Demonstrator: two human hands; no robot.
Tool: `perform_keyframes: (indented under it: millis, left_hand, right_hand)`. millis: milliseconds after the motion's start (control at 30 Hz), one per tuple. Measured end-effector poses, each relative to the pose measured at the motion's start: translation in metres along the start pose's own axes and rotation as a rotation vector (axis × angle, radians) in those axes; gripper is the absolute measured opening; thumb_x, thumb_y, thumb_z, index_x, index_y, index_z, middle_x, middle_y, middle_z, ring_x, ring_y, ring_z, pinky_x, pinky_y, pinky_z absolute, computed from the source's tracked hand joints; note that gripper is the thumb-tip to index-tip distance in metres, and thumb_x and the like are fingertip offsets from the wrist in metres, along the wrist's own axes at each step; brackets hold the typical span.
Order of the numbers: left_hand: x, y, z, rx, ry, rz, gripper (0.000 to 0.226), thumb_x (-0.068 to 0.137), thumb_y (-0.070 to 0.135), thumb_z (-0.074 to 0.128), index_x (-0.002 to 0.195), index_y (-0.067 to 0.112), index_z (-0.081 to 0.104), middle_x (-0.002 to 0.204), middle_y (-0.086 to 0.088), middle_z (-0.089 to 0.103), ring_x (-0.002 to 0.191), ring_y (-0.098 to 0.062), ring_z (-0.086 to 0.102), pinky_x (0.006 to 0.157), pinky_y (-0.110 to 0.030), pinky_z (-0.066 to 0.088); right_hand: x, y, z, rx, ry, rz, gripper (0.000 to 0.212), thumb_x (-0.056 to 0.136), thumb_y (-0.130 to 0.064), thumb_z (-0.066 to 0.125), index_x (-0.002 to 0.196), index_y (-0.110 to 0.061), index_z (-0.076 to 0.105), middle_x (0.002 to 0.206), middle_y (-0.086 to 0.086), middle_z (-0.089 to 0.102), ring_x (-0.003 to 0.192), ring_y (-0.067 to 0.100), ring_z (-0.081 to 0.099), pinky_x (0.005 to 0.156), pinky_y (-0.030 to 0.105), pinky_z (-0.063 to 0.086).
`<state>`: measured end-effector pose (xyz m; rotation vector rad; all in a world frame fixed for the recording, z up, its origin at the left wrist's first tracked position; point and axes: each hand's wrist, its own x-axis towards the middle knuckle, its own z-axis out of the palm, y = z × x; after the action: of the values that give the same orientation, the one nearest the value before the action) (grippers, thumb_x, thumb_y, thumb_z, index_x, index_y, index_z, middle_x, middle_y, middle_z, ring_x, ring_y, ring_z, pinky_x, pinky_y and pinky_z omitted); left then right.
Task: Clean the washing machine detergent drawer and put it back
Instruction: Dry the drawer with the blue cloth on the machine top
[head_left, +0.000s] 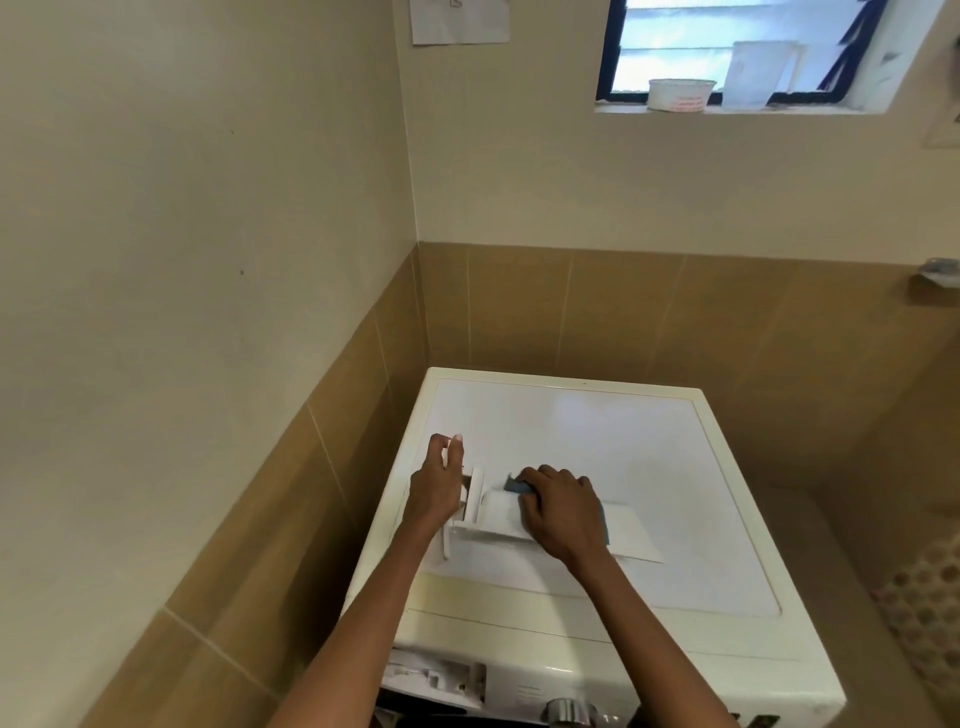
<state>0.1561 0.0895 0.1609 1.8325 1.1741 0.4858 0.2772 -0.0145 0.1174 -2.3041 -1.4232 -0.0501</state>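
left hand beside drawer, fingers straight, apart | right hand fingers clamped on blue cloth

Glossy machine top; blue cloth

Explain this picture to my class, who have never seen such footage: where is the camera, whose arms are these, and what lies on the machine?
The one picture comes from a wide-angle camera worn on a person's head, looking forward and down, so the two bare arms are the wearer's own; there is no robot. They stand at a white washing machine in a tiled corner. On its flat top lies a white plastic detergent drawer; the open slot it belongs in shows at the machine's front, low in the picture. The right hand presses a small blue cloth onto the drawer, fingers curled over it. The left hand rests against the drawer's front end, fingers straight, seemingly steadying it.
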Motion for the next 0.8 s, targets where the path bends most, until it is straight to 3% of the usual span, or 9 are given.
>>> perform_keyframes:
  millis: [67, 100, 233, 333, 467, 533, 633, 700, 800]
  left_hand:
    - [-0.002, 0.000, 0.007, -0.003, 0.067, 0.047, 0.042, 0.101, 0.035, 0.026, 0.131, 0.011, 0.042, 0.122, -0.014, 0.060, 0.091, -0.022, 0.062, 0.067, -0.016, 0.042]
    - [-0.002, -0.001, 0.010, -0.017, 0.092, 0.068, 0.041, 0.101, 0.034, 0.027, 0.129, 0.011, 0.044, 0.119, -0.013, 0.061, 0.091, -0.022, 0.063, 0.066, -0.015, 0.042]
    - [0.000, -0.008, 0.019, -0.061, 0.139, 0.129, 0.043, 0.099, 0.034, 0.030, 0.129, 0.009, 0.047, 0.123, -0.010, 0.061, 0.106, -0.024, 0.062, 0.090, -0.029, 0.051]
    - [-0.001, -0.012, 0.018, -0.098, 0.178, 0.174, 0.041, 0.100, 0.029, 0.031, 0.131, 0.008, 0.046, 0.122, -0.011, 0.061, 0.108, -0.026, 0.061, 0.094, -0.036, 0.050]
    - [-0.004, -0.021, 0.014, -0.055, 0.210, 0.174, 0.038, 0.101, 0.023, 0.028, 0.125, 0.003, 0.049, 0.095, -0.023, 0.063, 0.083, -0.030, 0.062, 0.076, -0.038, 0.051]
    - [-0.002, -0.026, 0.010, -0.019, 0.201, 0.163, 0.035, 0.101, 0.020, 0.027, 0.120, 0.000, 0.050, 0.072, -0.015, 0.055, 0.062, -0.019, 0.055, 0.056, -0.022, 0.046]
    - [-0.008, -0.041, 0.006, 0.037, 0.132, 0.203, 0.027, 0.101, 0.014, 0.031, 0.115, 0.002, 0.049, 0.062, 0.001, 0.045, 0.052, -0.007, 0.042, 0.044, -0.008, 0.037]
    - [-0.021, -0.058, 0.010, 0.018, 0.107, 0.236, 0.020, 0.100, 0.011, 0.033, 0.113, 0.006, 0.047, 0.067, 0.004, 0.048, 0.058, -0.012, 0.047, 0.048, -0.007, 0.039]
    - [-0.030, -0.077, 0.021, -0.048, 0.107, 0.236, 0.022, 0.099, 0.010, 0.034, 0.119, 0.006, 0.044, 0.110, 0.004, 0.054, 0.098, -0.011, 0.056, 0.064, -0.001, 0.045]
  right_hand:
    - [-0.006, 0.010, -0.004, -0.048, 0.013, 0.105, 0.049, 0.081, -0.034, 0.019, 0.101, -0.028, 0.062, 0.096, -0.006, 0.064, 0.090, 0.021, 0.057, 0.077, 0.032, 0.032]
    - [-0.009, 0.014, -0.005, -0.073, 0.029, 0.141, 0.051, 0.079, -0.035, 0.016, 0.099, -0.029, 0.063, 0.095, -0.006, 0.064, 0.088, 0.020, 0.056, 0.077, 0.032, 0.031]
    - [-0.013, 0.013, 0.001, -0.082, 0.144, 0.250, 0.042, 0.075, -0.032, 0.024, 0.079, -0.025, 0.066, 0.073, -0.003, 0.064, 0.068, 0.024, 0.057, 0.066, 0.032, 0.030]
    - [-0.008, 0.006, 0.011, -0.022, 0.186, 0.169, 0.038, 0.072, -0.031, 0.031, 0.080, -0.025, 0.068, 0.067, -0.004, 0.061, 0.062, 0.024, 0.055, 0.064, 0.032, 0.034]
    - [-0.007, -0.008, 0.018, -0.055, 0.120, -0.126, 0.039, 0.072, -0.027, 0.038, 0.103, -0.028, 0.063, 0.086, -0.007, 0.065, 0.069, 0.019, 0.059, 0.063, 0.033, 0.046]
    - [-0.008, -0.001, 0.018, -0.107, 0.074, -0.244, 0.045, 0.071, -0.024, 0.039, 0.113, -0.030, 0.056, 0.097, -0.007, 0.066, 0.075, 0.017, 0.061, 0.063, 0.029, 0.047]
    - [-0.016, 0.027, 0.022, -0.098, -0.007, -0.112, 0.047, 0.069, -0.026, 0.038, 0.109, -0.031, 0.062, 0.106, -0.004, 0.067, 0.082, 0.019, 0.064, 0.063, 0.031, 0.047]
    - [-0.026, 0.039, 0.031, -0.105, -0.027, 0.024, 0.044, 0.070, -0.027, 0.038, 0.102, -0.028, 0.067, 0.106, -0.001, 0.067, 0.089, 0.025, 0.065, 0.064, 0.034, 0.048]
    - [-0.035, 0.041, 0.043, -0.162, -0.040, 0.055, 0.036, 0.069, -0.019, 0.052, 0.099, -0.028, 0.068, 0.107, 0.003, 0.067, 0.102, 0.035, 0.063, 0.069, 0.037, 0.052]
